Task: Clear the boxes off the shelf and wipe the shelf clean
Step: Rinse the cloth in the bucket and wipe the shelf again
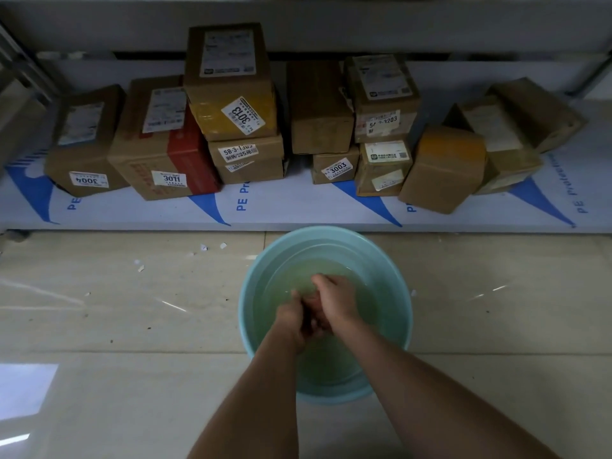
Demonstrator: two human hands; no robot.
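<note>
Head view: labelled brown boxes crowding shelf.

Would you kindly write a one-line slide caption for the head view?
Both hands, left hand and right hand, together in a water-filled round teal plastic basin before the shelf of brown cardboard boxes.

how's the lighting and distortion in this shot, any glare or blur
Head view: dim overall, with bright window glare on the floor tiles at lower left; wide-angle bending curves the shelf edge; the box labels read sharply near centre and soften toward the edges; both hands, left hand and right hand, look murky in the basin water.
</note>
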